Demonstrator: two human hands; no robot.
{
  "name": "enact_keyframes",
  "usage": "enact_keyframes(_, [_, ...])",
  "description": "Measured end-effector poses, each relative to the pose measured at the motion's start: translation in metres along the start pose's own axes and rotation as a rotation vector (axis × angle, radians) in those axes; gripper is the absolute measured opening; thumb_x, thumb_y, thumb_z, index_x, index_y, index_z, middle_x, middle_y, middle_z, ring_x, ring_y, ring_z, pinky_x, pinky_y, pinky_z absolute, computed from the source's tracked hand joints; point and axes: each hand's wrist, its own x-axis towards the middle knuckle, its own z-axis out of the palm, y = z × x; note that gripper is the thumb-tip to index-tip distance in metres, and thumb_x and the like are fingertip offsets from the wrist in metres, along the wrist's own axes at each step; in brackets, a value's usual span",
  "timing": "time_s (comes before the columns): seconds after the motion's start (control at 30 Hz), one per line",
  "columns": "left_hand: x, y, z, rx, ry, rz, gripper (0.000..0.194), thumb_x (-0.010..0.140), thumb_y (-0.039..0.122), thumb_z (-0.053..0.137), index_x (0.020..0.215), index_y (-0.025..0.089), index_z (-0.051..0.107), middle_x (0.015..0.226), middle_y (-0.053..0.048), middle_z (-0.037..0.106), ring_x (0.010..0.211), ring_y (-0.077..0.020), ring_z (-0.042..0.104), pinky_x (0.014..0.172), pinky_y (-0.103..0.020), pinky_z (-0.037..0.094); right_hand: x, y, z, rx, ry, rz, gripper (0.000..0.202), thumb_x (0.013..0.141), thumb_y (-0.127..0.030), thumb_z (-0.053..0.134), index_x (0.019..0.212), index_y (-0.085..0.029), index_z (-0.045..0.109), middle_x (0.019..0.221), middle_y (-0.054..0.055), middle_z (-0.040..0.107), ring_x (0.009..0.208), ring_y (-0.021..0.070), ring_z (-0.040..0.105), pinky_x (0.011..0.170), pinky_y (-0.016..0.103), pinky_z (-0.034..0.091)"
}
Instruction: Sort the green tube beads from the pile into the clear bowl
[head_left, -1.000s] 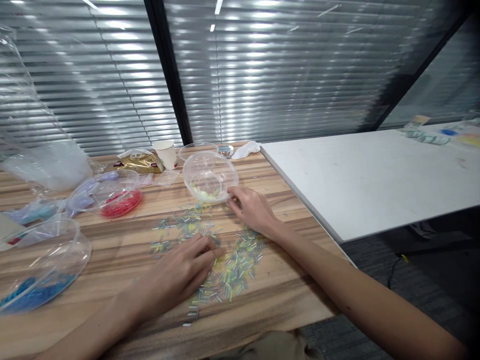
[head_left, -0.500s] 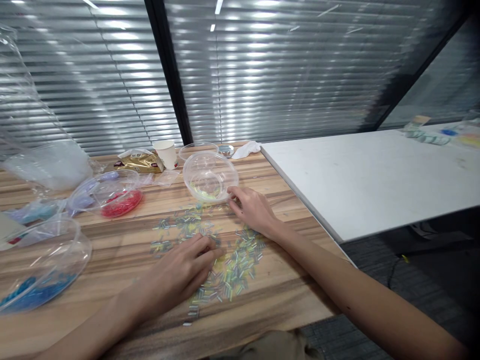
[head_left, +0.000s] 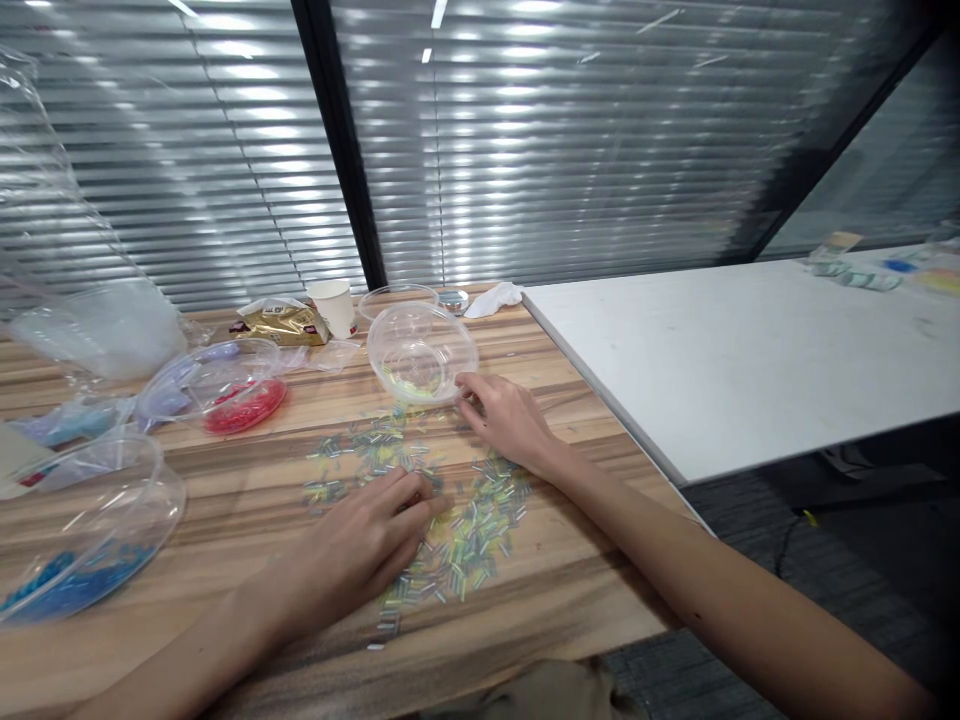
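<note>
A clear plastic bowl (head_left: 422, 350), tilted towards me, has some yellowish tube beads (head_left: 409, 387) at its bottom. My right hand (head_left: 504, 415) grips its right rim between thumb and fingers. Loose yellow, green and grey tube beads (head_left: 480, 535) lie scattered over the wooden table (head_left: 585, 570) below the bowl. Among them rests my left hand (head_left: 375, 535), its fingers curled and pressed together at the beads. Whatever its fingertips pinch is hidden.
On the left stand clear containers with red beads (head_left: 244, 405) and blue beads (head_left: 90, 580). A paper cup (head_left: 333, 308), a gold packet (head_left: 281, 324) and a crumpled tissue (head_left: 493, 299) line the back. A white table (head_left: 735, 350) adjoins on the right.
</note>
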Motion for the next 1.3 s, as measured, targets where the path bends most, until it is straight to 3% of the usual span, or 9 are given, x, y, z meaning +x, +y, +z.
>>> enact_keyframes(1.3, [0.0006, 0.0028, -0.0019, 0.069, -0.014, 0.004, 0.037, 0.095, 0.013, 0.034, 0.131, 0.021, 0.042, 0.108, -0.008, 0.051, 0.097, -0.0219, 0.050, 0.085, -0.037, 0.047, -0.0004, 0.0013, 0.0014, 0.039, -0.020, -0.015, 0.029, 0.090, -0.024, 0.046, 0.118, -0.019, 0.054, 0.101, 0.009, 0.067, 0.094, 0.0205, 0.061, 0.079, 0.031, 0.044])
